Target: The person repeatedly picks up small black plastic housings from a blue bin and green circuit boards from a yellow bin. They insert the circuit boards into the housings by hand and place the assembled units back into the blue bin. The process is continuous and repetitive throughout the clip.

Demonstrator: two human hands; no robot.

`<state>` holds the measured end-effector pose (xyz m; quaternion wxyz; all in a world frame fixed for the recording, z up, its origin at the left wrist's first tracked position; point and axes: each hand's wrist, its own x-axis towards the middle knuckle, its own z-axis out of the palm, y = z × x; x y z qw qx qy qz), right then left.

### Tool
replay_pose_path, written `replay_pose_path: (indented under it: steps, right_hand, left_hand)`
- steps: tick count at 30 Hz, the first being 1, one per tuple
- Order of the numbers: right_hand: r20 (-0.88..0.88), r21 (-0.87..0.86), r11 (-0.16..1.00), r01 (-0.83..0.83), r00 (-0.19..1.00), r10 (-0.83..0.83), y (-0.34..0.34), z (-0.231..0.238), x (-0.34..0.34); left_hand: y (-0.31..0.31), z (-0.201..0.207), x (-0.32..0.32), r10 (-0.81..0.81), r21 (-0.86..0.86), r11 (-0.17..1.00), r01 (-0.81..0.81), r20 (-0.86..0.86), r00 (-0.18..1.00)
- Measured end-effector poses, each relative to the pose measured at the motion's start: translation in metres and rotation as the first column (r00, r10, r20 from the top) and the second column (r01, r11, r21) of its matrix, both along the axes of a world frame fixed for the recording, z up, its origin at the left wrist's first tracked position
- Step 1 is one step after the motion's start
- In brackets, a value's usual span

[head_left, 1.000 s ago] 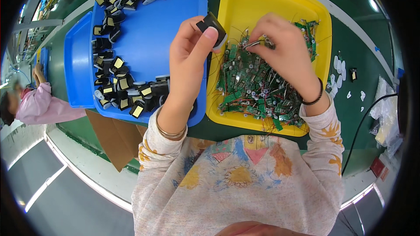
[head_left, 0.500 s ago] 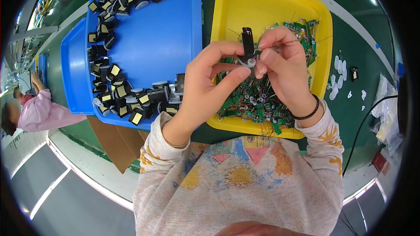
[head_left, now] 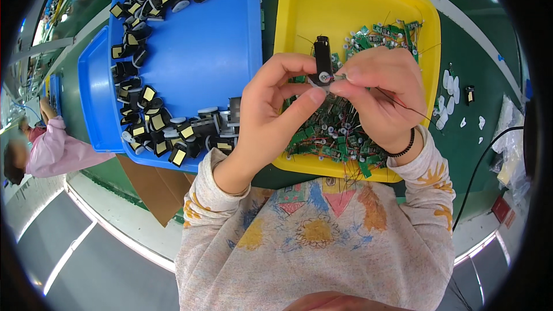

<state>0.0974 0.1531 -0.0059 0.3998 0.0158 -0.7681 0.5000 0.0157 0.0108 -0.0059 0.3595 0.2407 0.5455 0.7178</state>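
The left hand [head_left: 271,103] grasps a black case [head_left: 322,55], held upright above the yellow tray [head_left: 322,0], its lower end partly hidden by the fingers; the right hand [head_left: 389,89] pinches a small part [head_left: 340,76] at the case's lower end, mostly covered by the fingertips and too small to make out; whether it touches the case I cannot tell; both hands block some boards [head_left: 334,138]; the frame's top cuts off the blue tray [head_left: 196,52].
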Motion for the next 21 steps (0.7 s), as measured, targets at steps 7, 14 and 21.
replay_pose_path:
  steps: [7,14,21]
  right_hand:
    - [-0.106,0.226,0.974,-0.027,0.993,0.052,0.004,-0.006,-0.004]
    - [0.015,0.123,0.992,-0.015,1.0,0.013,-0.002,-0.002,-0.003]
    - [0.066,0.015,0.999,-0.039,0.997,0.038,-0.007,0.0,-0.002]
  left_hand:
    - [-0.001,0.0,-0.001,0.035,0.064,0.997,-0.041,0.102,0.994]
    - [-0.003,0.001,-0.003,0.065,0.06,0.996,-0.065,0.008,0.998]
    - [-0.004,0.001,-0.002,0.061,0.024,0.998,-0.061,-0.024,0.998]
